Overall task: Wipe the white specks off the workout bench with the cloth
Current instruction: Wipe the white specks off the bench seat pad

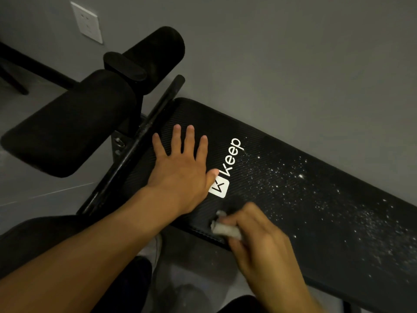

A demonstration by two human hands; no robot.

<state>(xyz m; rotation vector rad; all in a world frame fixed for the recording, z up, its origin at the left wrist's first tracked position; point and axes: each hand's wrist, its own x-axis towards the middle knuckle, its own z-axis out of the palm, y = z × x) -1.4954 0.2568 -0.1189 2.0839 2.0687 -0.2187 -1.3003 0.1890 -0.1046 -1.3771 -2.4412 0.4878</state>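
The black workout bench (282, 213) runs from the centre to the lower right, with a white "Keep" logo (228, 168) near its head end. White specks (334, 199) are scattered over its middle and right part. My left hand (180, 170) lies flat on the pad left of the logo, fingers spread. My right hand (259, 236) grips a small bunched white cloth (225, 229) at the bench's near edge, just below the logo. The right hand is blurred.
Two black foam roller pads (74, 123) and a black frame bar (144, 132) stand at the bench's head end, left of my left hand. A grey wall with a white socket (86, 22) is behind. Grey floor lies below the bench.
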